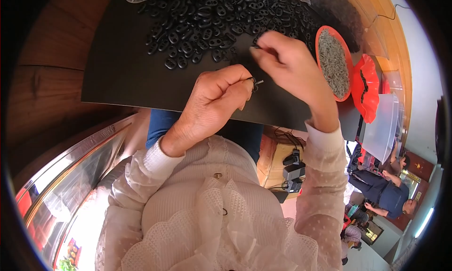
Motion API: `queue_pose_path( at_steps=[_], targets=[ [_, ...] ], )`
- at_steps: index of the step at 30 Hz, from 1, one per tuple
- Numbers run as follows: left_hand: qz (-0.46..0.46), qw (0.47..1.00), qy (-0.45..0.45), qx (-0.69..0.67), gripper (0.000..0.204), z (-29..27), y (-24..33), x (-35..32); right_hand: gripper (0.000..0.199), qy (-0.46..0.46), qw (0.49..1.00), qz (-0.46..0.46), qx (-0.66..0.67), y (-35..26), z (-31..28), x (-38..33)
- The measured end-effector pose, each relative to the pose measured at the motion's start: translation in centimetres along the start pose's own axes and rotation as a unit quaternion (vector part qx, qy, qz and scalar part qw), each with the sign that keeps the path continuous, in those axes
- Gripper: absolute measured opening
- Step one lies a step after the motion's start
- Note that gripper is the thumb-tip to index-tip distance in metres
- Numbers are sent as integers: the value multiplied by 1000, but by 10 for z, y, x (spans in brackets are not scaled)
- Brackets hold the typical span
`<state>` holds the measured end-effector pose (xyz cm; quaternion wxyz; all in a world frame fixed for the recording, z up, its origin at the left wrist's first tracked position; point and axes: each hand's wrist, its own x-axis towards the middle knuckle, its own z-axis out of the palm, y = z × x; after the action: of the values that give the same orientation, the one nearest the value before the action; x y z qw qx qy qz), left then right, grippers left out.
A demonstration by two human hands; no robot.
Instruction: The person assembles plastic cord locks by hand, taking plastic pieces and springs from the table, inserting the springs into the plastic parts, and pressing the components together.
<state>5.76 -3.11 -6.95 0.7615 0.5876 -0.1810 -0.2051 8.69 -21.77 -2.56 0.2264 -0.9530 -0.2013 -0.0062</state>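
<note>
Clock: read from the middle of the head view, with 12 at the top.
Left hand: the person's bare left hand [216, 97] is just above the middle, toward 12 o'clock; its fingers are pinched narrow, thumb against forefinger, on a small black piece [255, 86].
Spring: a thin silvery coiled metal spring [260, 82] juts from that grip toward 3 o'clock, beside the black piece — whether the two are joined cannot be told.
Right hand: the bare right hand [286, 59] hangs between 1 and 2 o'clock, apart from the left, fingers curled with the tips close together; whether they hold anything cannot be told.
Pile: glossy black plastic oval pieces with paired holes [186, 48] lie heaped at 12 o'clock, beyond both hands.
Bowl: an orange-red oval plastic bowl [342, 39] full of small grey metal springs [332, 63] sits at 2 o'clock, near the right wrist.
Dish: a red wavy-rimmed dish [371, 103] with dark bits inside is just beside the bowl, between 2 and 3 o'clock.
Counter: the flat dark counter [127, 85] carries all these things.
Background: a person in a dark blue shirt [396, 198] appears around 4 o'clock, well apart.
</note>
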Motion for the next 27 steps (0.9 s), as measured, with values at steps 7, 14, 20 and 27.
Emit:
queue_pose_path(
  at_steps=[7,14,20,27],
  targets=[
    [-59,998,-8,-7,14,-2,8,2,26,-81,894,182,401,-12,-20,-38],
    [-87,995,-33,-29,12,1,12,5,25,-75,901,144,403,-11,-14,-42],
    [-112,993,-30,-36,11,1,13,5,23,-64,921,127,363,-11,-14,-41],
    [-112,993,-36,-19,12,2,14,7,23,-61,924,115,359,-11,-15,-41]
  ],
)
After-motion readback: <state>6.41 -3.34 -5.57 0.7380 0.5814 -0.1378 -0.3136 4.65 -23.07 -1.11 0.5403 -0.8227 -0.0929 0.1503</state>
